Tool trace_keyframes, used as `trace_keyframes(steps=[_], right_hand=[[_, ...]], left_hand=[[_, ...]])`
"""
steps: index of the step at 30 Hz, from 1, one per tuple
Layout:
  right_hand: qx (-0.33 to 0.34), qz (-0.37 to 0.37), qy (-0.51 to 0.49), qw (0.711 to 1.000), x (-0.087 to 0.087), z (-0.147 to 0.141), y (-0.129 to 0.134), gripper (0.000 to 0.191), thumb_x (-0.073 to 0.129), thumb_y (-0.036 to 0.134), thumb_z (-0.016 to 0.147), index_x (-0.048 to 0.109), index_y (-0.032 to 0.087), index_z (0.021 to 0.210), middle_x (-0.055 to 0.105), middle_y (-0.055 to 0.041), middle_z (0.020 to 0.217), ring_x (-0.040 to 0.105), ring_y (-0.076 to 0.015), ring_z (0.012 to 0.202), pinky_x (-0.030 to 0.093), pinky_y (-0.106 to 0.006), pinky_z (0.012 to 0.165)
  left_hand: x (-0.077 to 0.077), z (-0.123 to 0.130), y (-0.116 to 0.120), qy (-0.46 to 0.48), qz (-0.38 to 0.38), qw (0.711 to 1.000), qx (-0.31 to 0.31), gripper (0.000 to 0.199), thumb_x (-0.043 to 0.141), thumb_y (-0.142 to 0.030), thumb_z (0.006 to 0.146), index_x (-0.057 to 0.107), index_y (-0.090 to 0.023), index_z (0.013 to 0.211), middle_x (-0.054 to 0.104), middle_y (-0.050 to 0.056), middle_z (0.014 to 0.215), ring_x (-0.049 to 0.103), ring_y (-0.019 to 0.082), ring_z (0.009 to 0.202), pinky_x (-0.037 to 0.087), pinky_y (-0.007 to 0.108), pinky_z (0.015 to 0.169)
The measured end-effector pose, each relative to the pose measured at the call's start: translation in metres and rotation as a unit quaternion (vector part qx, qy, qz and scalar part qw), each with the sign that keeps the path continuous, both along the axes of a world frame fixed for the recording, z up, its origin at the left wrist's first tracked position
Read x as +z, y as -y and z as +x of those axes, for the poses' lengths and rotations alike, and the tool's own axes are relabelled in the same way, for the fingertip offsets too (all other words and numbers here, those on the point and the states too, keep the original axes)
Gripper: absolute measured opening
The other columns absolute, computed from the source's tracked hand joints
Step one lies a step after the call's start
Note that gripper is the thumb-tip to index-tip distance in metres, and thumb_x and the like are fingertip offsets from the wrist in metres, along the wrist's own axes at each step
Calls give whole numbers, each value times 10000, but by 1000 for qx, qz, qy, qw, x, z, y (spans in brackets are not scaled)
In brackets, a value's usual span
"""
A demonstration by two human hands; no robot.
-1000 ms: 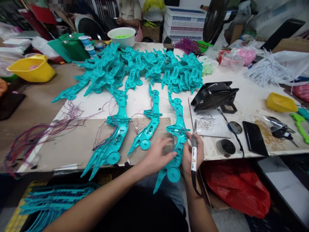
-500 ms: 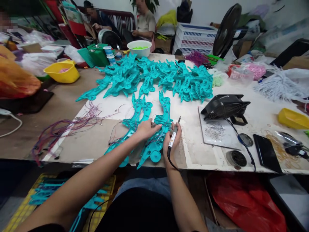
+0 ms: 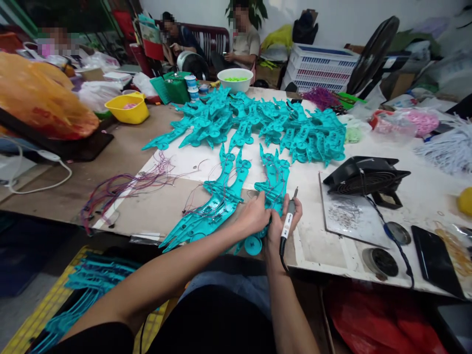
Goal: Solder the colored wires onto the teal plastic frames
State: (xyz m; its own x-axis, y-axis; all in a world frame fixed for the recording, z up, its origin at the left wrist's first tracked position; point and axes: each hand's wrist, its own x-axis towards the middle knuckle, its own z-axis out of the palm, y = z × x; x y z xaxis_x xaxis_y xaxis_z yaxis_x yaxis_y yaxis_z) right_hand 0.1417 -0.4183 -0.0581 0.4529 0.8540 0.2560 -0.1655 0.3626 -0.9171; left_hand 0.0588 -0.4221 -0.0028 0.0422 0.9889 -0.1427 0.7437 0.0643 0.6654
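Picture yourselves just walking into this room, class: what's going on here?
Someone seated has both hands at some teal plastic parts. The right hand holds a corded, pen-shaped tool, its tip pointing away from the body. The left hand is at the near side of those parts. A loose wire bundle lies to the left, and a heap of similar parts lies behind.

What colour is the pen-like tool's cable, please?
The cable is black, seen best in the head view.

Soft light falls evenly; the edges blur
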Motion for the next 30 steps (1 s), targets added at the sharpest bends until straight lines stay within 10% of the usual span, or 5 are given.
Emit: trace_keyframes(steps=[6,14,18,30], right_hand=[[47,-21,7,999,29,-31,39,637,546,106,741,347,254,1328,466,-106,1418,422,-188,1343,305,-464,1125],[116,-61,6,991,1,-98,54,643,525,136,770,277,223,1356,380,-148,1480,389,-186,1366,300,-456,1136],[109,-40,54,992,-6,-95,53,642,529,158,777,272,218,1362,359,-145,1491,335,-184,1398,235,-459,1170],[143,13,31,989,12,-124,55,649,518,127,778,269,231,1368,371,-129,1488,339,-185,1398,281,-451,1153]], left_hand=[[15,-43,45,87,83,993,-13,514,502,-336,875,414,-169,1354,602,125,1247,598,235,1087,488,364,918],[-10,-128,46,-22,64,994,89,636,590,-465,803,492,-117,1326,630,152,1192,592,284,1096,474,384,921],[-15,-129,41,-14,-26,999,39,576,566,-525,813,586,-165,1263,699,112,1085,638,281,1025,481,337,861],[2,-142,44,87,18,994,62,346,536,-413,838,682,-161,1023,719,57,904,656,214,833,497,286,731]])
